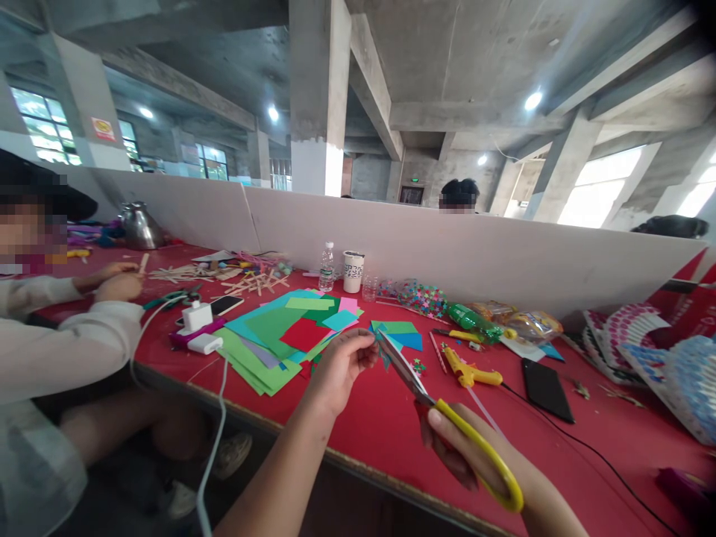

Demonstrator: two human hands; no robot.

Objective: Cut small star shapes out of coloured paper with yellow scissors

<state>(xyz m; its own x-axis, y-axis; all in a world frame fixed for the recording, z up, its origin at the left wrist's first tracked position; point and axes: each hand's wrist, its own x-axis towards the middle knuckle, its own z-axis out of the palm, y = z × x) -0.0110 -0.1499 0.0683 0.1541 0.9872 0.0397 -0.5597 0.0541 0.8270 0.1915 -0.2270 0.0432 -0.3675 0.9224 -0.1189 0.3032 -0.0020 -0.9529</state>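
Note:
My left hand (341,367) is raised over the red table (385,418), its fingers pinched on a small teal paper piece (383,350). My right hand (475,459) is closed in the yellow handles of a pair of scissors (447,414). The scissor blades point up and left and meet the paper piece at my left fingertips. A stack of coloured paper sheets (280,335), green, blue, red and pink, lies on the table just left of my left hand. More green and blue sheets (400,333) lie right behind the paper piece.
A yellow glue gun (470,371) and a black phone (547,389) lie right of the scissors. A water bottle (327,267), a paper cup (353,271) and sticks (254,282) stand near a white partition (447,250). A person's arm (67,335) works at the left.

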